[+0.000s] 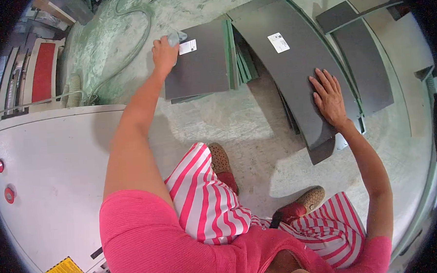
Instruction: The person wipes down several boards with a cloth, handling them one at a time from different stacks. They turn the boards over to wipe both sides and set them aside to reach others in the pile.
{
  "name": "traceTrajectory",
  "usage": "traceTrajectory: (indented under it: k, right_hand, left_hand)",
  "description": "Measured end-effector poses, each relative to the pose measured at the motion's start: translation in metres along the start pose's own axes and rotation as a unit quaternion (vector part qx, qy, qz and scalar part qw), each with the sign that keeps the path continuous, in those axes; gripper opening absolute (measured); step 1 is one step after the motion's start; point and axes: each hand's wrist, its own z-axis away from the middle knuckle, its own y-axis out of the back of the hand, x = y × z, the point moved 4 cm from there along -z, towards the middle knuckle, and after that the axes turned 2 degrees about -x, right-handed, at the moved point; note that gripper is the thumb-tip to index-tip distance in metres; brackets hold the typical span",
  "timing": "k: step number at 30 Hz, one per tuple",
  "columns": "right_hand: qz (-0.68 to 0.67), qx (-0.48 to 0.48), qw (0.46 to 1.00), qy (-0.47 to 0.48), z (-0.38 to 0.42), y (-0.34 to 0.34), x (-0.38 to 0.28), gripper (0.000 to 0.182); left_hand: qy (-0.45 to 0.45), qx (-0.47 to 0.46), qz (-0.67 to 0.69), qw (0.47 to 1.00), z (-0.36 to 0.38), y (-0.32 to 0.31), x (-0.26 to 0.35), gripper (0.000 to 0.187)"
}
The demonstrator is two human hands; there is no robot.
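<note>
"Fingers on the left hand (165, 56): curled?"

"Yes, around a crumpled pale blue-grey cloth (175, 38), beside the white label (188, 46) on a flat dark grey rectangular panel (197, 71)."

"And the right hand (330, 101)?"

"Palm down, fingers slightly apart, on a larger, long dark grey panel (294, 74), just right of the first, above the pale mottled floor (213, 118)."

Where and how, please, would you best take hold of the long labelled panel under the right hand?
Probably by its left long edge, reaching in from the left: the thin, broad panel shows no handle, and that edge appears raised over shadow, likely leaving room underneath.
</note>
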Motion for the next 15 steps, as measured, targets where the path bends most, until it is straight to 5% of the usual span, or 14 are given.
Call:
traceTrajectory:
  k: [4, 15]
  right_hand:
    - [-0.01, 0.006, 1.0, 0.006, -0.001, -0.002, 0.002, 0.047]
    - [-0.012, 0.007, 1.0, 0.007, 0.0, 0.003, -0.001, 0.047]
  left_hand:
    - [0.066, -0.021, -0.015, 0.998, -0.005, -0.005, 0.02, 0.054]
    - [-0.213, -0.031, 0.06, 0.975, 0.119, 0.036, 0.005, 0.064]
